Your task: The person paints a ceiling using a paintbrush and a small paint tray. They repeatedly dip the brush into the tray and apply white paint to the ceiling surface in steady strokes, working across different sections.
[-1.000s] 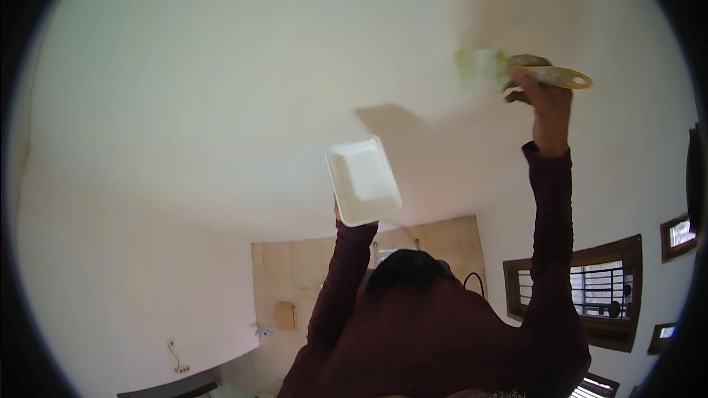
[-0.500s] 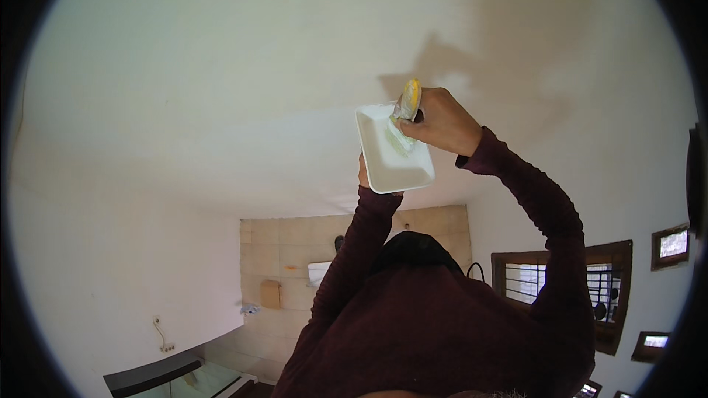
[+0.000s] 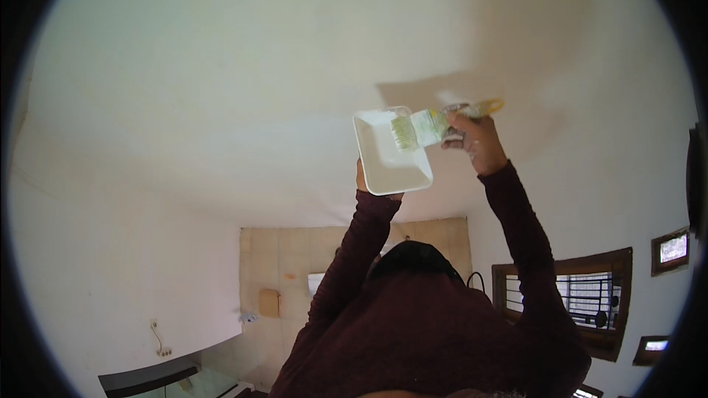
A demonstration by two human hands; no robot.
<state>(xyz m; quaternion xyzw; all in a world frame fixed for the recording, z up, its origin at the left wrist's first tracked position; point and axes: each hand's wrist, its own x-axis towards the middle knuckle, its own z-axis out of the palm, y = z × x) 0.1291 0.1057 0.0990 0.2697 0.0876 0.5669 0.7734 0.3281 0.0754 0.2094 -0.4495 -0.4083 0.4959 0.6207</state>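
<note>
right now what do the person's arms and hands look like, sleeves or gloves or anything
Both arms wear long, close-fitting dark maroon sleeves that reach the wrists, part of one plain top with no visible markings. The left hand and right hand are bare: no gloves, and no watch or rings that can be made out. The right hand seems flecked with pale paint.

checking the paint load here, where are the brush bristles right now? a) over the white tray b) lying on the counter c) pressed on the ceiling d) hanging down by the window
a: the right hand holds the brush with its bristles over the white tray, which the left hand props up from below, close under the ceiling.
</note>
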